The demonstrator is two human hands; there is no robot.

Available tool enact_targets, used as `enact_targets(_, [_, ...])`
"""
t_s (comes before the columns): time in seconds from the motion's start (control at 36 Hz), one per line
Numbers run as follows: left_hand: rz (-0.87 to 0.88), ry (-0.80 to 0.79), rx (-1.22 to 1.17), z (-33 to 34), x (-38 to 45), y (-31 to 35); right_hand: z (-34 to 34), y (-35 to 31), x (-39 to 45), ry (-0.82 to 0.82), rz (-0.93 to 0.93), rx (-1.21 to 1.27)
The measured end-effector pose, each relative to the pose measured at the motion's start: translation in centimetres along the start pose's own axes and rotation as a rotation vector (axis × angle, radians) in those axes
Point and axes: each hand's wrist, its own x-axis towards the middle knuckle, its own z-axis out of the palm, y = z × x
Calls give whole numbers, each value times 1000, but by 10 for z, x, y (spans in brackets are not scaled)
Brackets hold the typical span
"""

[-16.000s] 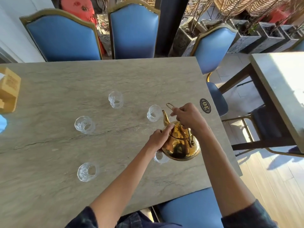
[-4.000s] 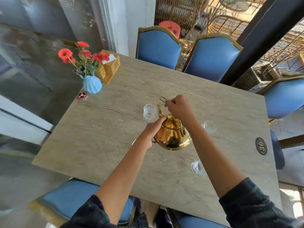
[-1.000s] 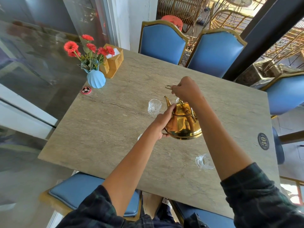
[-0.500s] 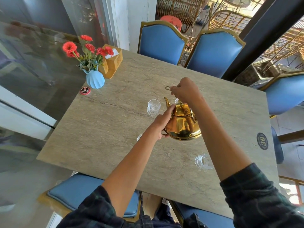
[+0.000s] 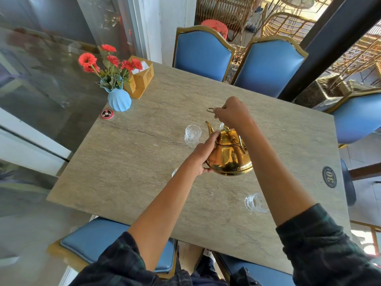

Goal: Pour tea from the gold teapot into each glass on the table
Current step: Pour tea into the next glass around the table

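The gold teapot (image 5: 229, 155) hangs above the middle of the stone table (image 5: 144, 162), its spout pointing away from me. My right hand (image 5: 232, 114) grips its wire handle from above. My left hand (image 5: 203, 156) presses against the pot's left side. One clear glass (image 5: 192, 134) stands just left of the spout. A second glass (image 5: 222, 125) peeks out behind the spout, mostly hidden by my right hand. A third glass (image 5: 255, 202) stands near my right forearm, and the edge of another glass (image 5: 174, 172) shows beside my left wrist.
A blue vase of red flowers (image 5: 119, 101) and a wooden napkin box (image 5: 141, 78) sit at the table's far left corner, with a round red-and-black disc (image 5: 107, 114) beside them. Blue chairs (image 5: 203, 52) ring the table. A number badge (image 5: 329, 176) marks the right edge.
The teapot and both hands have stayed almost still over the last second, hovering by the far glasses. Four seconds ago the pot was lower and nearer to me.
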Motion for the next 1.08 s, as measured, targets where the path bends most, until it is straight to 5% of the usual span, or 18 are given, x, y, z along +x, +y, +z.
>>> enact_targets(0.56, [-5, 6, -3, -4, 8, -3, 10, 7, 8, 9, 2, -3])
enact_targets(1.08, [46, 56, 50, -31, 31, -10, 46, 19, -9, 66, 13, 242])
